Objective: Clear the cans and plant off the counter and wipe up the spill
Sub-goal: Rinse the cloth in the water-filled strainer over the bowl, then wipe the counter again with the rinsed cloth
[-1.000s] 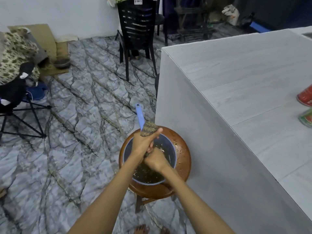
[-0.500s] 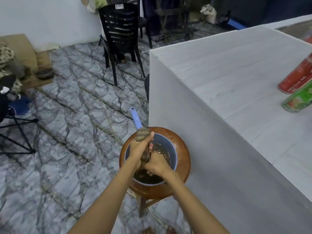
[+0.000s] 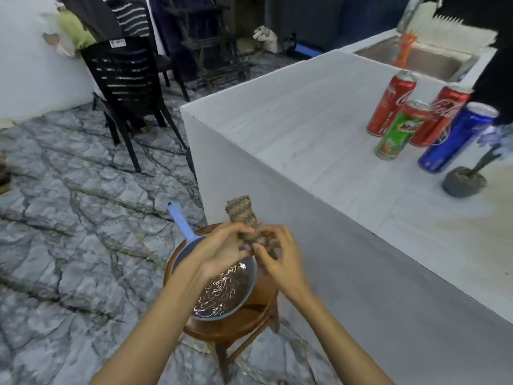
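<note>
Both hands had lifted clear of the water since half a second before. Left hand [image 3: 222,252] and right hand [image 3: 279,258] gripped the wrung brown woven cloth [image 3: 245,222] between them, fingers curled round its lower part, its upper end standing free above the knuckles. Earlier twisted low inside the basin, now raised above its far rim. Directly beneath the hands: the blue plastic dipper with a long handle [image 3: 180,222], holding dark rippling water, resting on the round brown wooden stool [image 3: 236,326].

View swung rightward too. Well beyond the right hand, on the white wood-grain counter [image 3: 305,129], now in sight: two red cola cans [image 3: 391,104], a green Milo can [image 3: 397,133], a tall blue can [image 3: 455,137], clustered close together. Just beside the blue can, nearer the right hand, a small grey potted plant [image 3: 463,182]. Between that pot and the right hand, a pale brownish spill [image 3: 444,226] spread across the counter top.
</note>
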